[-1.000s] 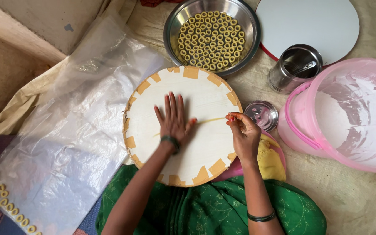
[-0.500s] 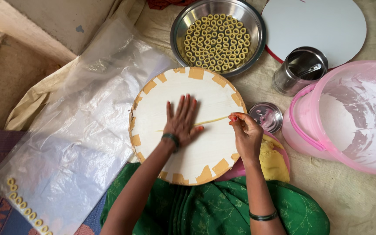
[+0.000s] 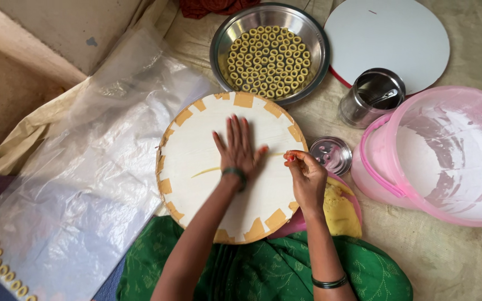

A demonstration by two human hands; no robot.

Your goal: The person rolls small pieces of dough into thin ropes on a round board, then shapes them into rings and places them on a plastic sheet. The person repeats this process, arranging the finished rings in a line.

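Floor-level work area, round board (image 3: 207, 167) just ahead of your knees: your left hand (image 3: 240, 147) lies flat on a thin dough strand (image 3: 205, 171), fingers spread, while your right hand (image 3: 307, 175) pinches the strand's right end with fingertips together. Beyond the board, a steel bowl (image 3: 221, 42) holds dough rings (image 3: 269, 61); a pink bucket (image 3: 375, 173) stands to the right.

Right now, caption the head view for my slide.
Left hand rolls a dough strand on a round board; right hand pinches its end.
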